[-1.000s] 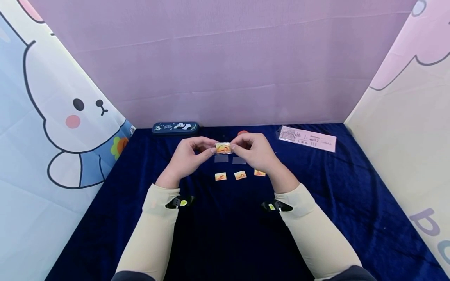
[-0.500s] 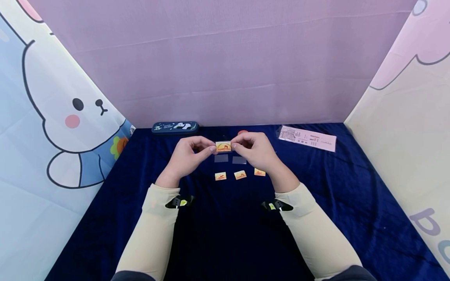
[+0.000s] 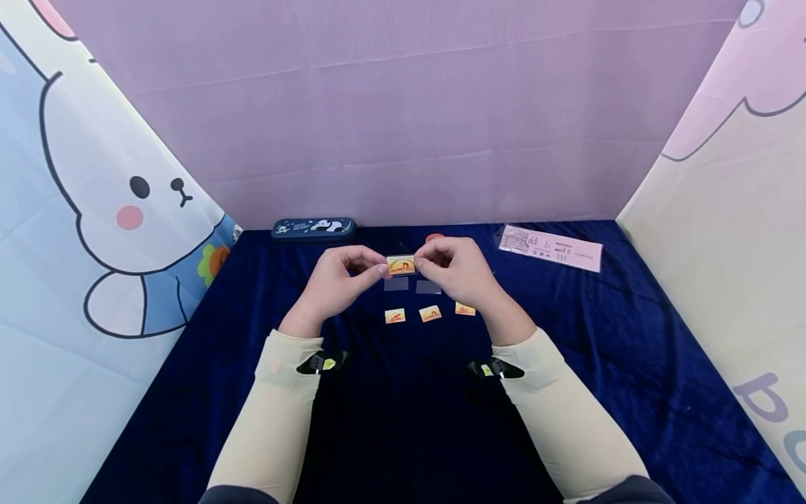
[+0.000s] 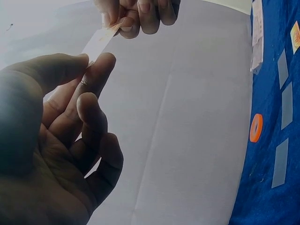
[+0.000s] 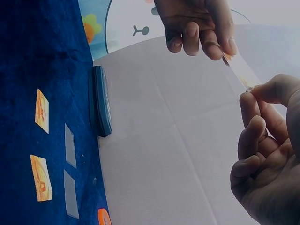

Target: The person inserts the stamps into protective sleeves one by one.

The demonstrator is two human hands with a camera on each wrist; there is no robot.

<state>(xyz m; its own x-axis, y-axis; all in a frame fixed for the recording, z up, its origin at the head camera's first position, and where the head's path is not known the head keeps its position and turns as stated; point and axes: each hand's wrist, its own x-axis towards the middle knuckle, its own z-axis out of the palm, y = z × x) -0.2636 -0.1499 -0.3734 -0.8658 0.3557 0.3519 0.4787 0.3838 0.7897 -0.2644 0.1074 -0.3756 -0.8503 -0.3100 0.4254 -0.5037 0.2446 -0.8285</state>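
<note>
In the head view my left hand and right hand pinch opposite ends of a small yellow-orange picture stamp, held up above the table with a clear sleeve's edge showing around it. The left wrist view shows thumb and forefinger on the near end of the stamp. From the right wrist, the stamp spans between both hands' fingertips. Below lie three similar stamps in a row, a left one, a middle one and a right one. Clear rectangular sleeves lie behind them.
A dark blue pencil case with a panda print sits at the back left. At the back right is a pink printed pack. An orange-red ring lies behind the sleeves. Fabric walls enclose the blue cloth on three sides.
The held stamp has tilted slightly and its glare has gone, so its picture shows more plainly. Both hands keep their pinch and barely move; the stamps on the cloth stay put.
</note>
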